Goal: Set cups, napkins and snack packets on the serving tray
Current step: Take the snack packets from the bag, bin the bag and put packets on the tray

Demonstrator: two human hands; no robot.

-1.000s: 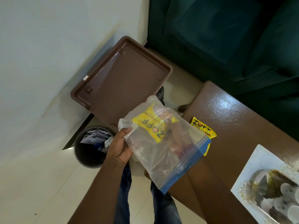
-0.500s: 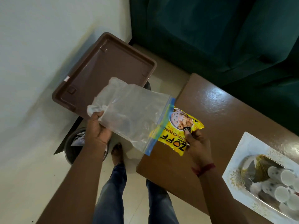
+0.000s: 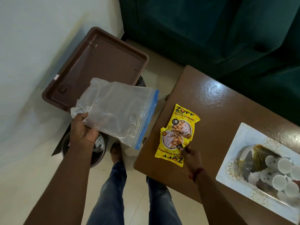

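Two snack packets (image 3: 183, 122) lay on the counter (image 3: 211, 98), the right hand (image 3: 192, 158) pinching one; the left hand (image 3: 82, 129) gripped a clear zip bag (image 3: 116, 108); the brown tray (image 3: 105, 62) sat bare, unloaded.

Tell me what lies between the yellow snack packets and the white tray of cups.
Only bare brown tabletop, seen in the head view. The right hand, pinching the lower packet, sits nearer the person, short of the white tray.

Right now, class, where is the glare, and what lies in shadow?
Head view: a bright glare patch on the glossy brown table; head view: the bin below the left hand, which grips the clear zip bag, lies in shadow; yellow snack packets are legible.
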